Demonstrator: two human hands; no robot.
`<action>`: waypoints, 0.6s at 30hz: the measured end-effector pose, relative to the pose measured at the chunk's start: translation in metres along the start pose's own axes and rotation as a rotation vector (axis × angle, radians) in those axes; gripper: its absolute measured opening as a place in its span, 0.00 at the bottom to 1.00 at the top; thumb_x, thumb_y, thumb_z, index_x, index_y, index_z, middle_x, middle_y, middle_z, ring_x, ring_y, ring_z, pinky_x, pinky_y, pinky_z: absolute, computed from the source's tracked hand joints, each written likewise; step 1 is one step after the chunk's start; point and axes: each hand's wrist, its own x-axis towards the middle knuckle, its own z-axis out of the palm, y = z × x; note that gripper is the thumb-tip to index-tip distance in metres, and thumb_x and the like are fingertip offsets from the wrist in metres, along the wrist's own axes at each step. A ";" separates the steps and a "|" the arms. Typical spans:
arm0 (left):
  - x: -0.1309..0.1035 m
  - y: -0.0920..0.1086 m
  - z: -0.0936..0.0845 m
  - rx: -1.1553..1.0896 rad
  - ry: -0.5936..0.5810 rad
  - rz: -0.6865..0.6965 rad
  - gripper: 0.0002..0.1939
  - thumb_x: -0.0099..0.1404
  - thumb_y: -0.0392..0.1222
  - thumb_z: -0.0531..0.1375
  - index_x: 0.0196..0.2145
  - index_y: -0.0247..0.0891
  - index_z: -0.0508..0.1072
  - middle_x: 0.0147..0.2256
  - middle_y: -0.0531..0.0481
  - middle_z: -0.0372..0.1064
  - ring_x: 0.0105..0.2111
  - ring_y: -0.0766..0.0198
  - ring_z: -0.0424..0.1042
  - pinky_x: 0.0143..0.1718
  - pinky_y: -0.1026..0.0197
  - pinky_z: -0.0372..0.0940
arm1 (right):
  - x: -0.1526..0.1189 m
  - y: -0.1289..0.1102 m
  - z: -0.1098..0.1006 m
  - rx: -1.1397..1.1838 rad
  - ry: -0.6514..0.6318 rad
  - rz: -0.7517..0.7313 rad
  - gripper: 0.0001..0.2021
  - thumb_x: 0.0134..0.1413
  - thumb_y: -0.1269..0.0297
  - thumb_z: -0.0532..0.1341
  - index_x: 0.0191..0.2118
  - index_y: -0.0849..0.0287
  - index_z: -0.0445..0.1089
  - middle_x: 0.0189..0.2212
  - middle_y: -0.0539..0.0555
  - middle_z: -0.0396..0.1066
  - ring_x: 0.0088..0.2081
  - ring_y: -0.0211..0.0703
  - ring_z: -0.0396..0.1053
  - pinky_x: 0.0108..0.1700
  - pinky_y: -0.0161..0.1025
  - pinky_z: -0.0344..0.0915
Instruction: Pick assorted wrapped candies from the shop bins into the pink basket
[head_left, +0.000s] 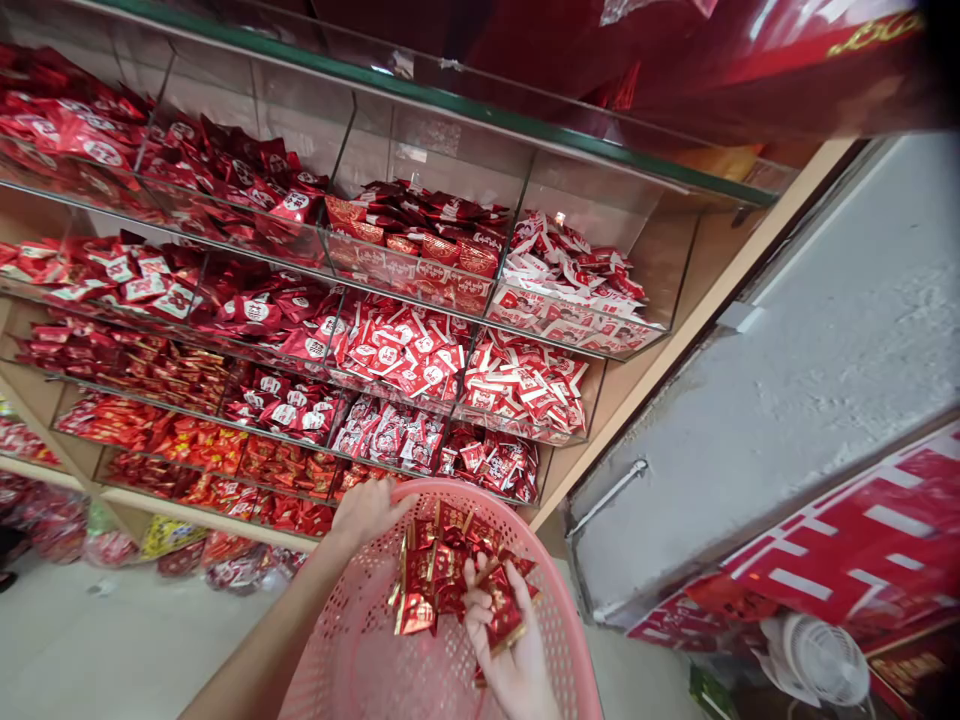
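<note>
A pink perforated plastic basket (559, 600) is below me in the lower middle. My left hand (367, 512) is closed on its far left rim, the thumb pointing inward. Inside the basket lies a small pile of shiny red-and-gold wrapped packets (431, 570). My right hand (504, 635) is inside the basket, palm up beside the pile, with its fingers curled round red-and-gold packets (501, 598). How many it holds is hard to make out.
Ahead stands a wooden shelf unit (637, 395) with clear compartments of red and white packets (405, 350). A green-edged glass shelf (480, 110) runs above. Bagged goods (172, 535) lie on the floor at left. A grey wall (825, 340) and a white fan (821, 655) are at right.
</note>
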 end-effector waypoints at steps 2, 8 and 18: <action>0.000 0.001 -0.001 0.005 0.003 0.008 0.34 0.57 0.64 0.38 0.35 0.33 0.70 0.32 0.37 0.70 0.35 0.51 0.70 0.35 0.56 0.62 | -0.002 0.001 0.005 -0.034 -0.053 0.027 0.14 0.49 0.58 0.55 0.39 0.60 0.69 0.42 0.56 0.67 0.24 0.30 0.59 0.26 0.29 0.60; 0.002 0.005 -0.003 -0.008 -0.010 0.022 0.34 0.57 0.64 0.38 0.36 0.33 0.70 0.32 0.36 0.70 0.36 0.49 0.70 0.34 0.55 0.62 | -0.007 0.000 0.008 -0.154 0.004 0.065 0.17 0.47 0.56 0.56 0.41 0.58 0.67 0.47 0.57 0.64 0.28 0.33 0.62 0.31 0.33 0.60; 0.002 0.012 -0.004 -0.031 -0.051 -0.018 0.33 0.56 0.64 0.42 0.39 0.33 0.69 0.35 0.37 0.70 0.38 0.51 0.69 0.38 0.56 0.61 | -0.013 0.010 0.001 -0.387 -0.013 0.195 0.23 0.48 0.55 0.53 0.49 0.60 0.61 0.38 0.58 0.69 0.23 0.33 0.61 0.24 0.29 0.54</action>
